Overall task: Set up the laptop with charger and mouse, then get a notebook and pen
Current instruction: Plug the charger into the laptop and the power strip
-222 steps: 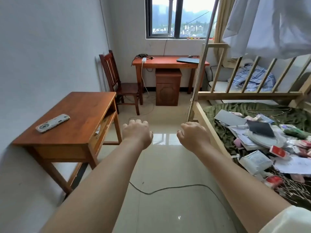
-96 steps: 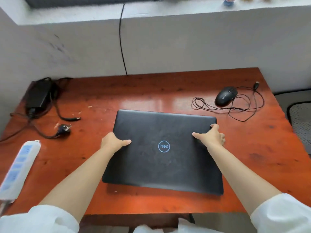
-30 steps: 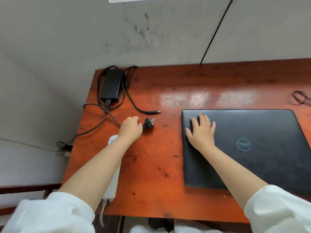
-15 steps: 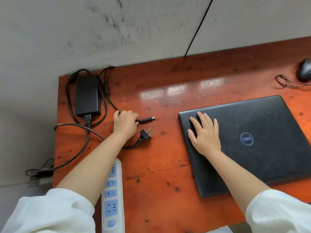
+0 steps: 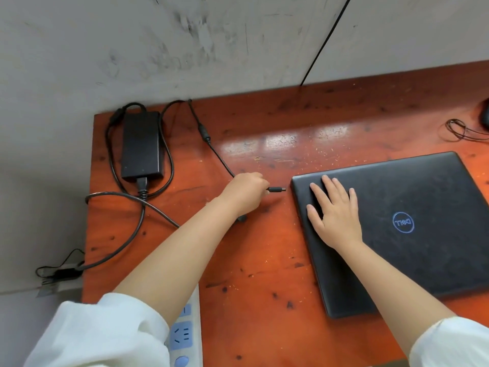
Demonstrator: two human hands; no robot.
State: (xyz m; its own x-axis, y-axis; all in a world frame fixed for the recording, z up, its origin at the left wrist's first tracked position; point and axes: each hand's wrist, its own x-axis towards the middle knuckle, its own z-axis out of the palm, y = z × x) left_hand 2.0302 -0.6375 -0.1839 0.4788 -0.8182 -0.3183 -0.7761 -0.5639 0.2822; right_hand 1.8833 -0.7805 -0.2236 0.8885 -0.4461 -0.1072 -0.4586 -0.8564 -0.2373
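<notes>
**Charger plug lined up at the laptop's edge**

We see the left hand (image 5: 244, 193) pinching the charger's barrel plug (image 5: 277, 189), its metal tip pointing at the left side of the closed laptop (image 5: 397, 229) and just short of it. The right hand (image 5: 334, 211) lies open and flat on the lid, fingers spread, near that same corner. The laptop sits on the right half of the red wooden table (image 5: 264, 260); the charger brick (image 5: 141, 147) rests at the far left corner, its cable (image 5: 217, 149) running loosely to the plug. A power strip (image 5: 184, 337) shows at the near edge, partly under the left arm.

In our judgement, the plug should go in level and straight, with the flat palm bracing the laptop against the push. We cannot see the port itself, so the tip may need to feel along the edge. The slack cable should not drag.
</notes>
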